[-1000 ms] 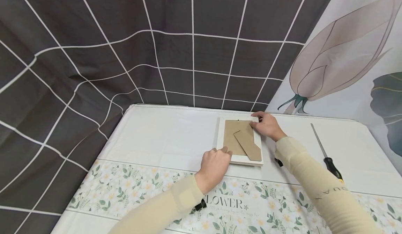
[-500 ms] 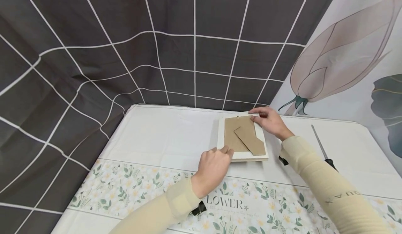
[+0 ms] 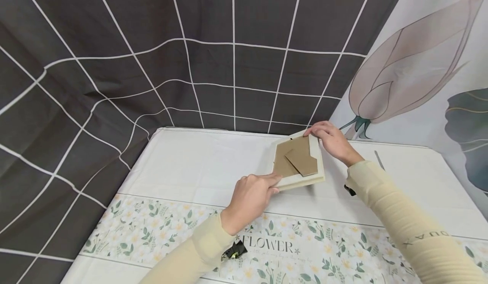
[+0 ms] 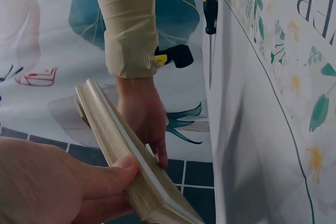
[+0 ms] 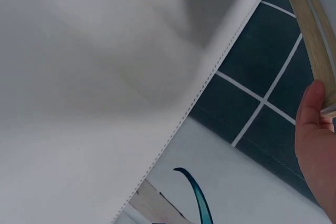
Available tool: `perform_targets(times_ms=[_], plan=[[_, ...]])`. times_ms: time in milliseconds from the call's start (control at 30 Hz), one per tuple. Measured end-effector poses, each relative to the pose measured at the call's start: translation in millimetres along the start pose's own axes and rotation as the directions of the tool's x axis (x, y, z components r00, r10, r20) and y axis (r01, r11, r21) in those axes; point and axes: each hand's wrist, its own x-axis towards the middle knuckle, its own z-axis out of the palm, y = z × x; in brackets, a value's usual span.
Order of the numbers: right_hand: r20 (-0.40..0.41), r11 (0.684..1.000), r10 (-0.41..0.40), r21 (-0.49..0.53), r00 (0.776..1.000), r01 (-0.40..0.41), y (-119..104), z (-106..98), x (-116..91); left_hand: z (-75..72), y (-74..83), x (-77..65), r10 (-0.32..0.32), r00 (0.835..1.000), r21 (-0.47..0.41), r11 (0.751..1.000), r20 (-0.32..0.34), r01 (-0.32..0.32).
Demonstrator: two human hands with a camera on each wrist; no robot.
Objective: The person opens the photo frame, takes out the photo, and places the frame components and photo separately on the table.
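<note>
A picture frame (image 3: 282, 164) with a pale wooden border and brown backing is held up, tilted, back side facing the head camera. Across the backing lies its brown stand leg (image 3: 303, 162). The left hand (image 3: 248, 198) pinches the near left corner, thumb on the edge in the left wrist view. At the far right corner, the right hand (image 3: 336, 143) grips the border. The wooden edge (image 4: 116, 140) appears side-on in the left wrist view. Only part of the frame (image 5: 311, 24) enters the right wrist view, with the thumb against its edge. Its front is mostly hidden.
A screwdriver (image 4: 211, 17) with a black and yellow handle lies on the table to the right; the right sleeve covers most of it in the head view. The table has a white cloth (image 3: 198, 161) with a floral band. A dark checked curtain (image 3: 209, 63) hangs behind.
The picture frame has risen from the table and tilted, its right side going up. The right hand moved up with it, while the left hand shifted its hold, its thumb now at the near edge.
</note>
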Motion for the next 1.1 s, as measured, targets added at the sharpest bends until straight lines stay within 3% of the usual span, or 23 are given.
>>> perform_targets(times_ms=[167,367,633,800,1000,1100], plan=[[0.009,0.997,0.009,0.074,1.000,-0.010,-3,-1,1,-2.4,-0.7,-0.9,0.002,1.000,-0.077,0.997,-0.027,-0.004],[0.032,0.987,-0.010,0.162,0.999,0.005,-7,-4,3,-7.5,-2.3,-1.8,-0.059,0.998,-0.249,0.967,-0.019,0.052],[0.041,0.995,-0.085,0.061,0.996,0.082,-11,0,4,-14.4,-3.1,-1.4,-0.120,0.992,-0.322,0.939,0.024,0.122],[0.069,0.988,-0.126,0.099,0.990,0.119,-15,-5,6,-15.0,-4.4,-2.6,-0.183,0.982,-0.371,0.910,0.040,0.185],[0.195,0.970,-0.140,0.224,0.971,0.095,-14,-13,7,-17.5,-8.5,-4.2,-0.243,0.967,-0.439,0.863,0.073,0.250],[0.250,0.931,-0.163,0.360,0.955,0.065,-10,-14,8,-17.6,-10.9,-4.1,-0.254,0.961,-0.484,0.832,0.106,0.273]])
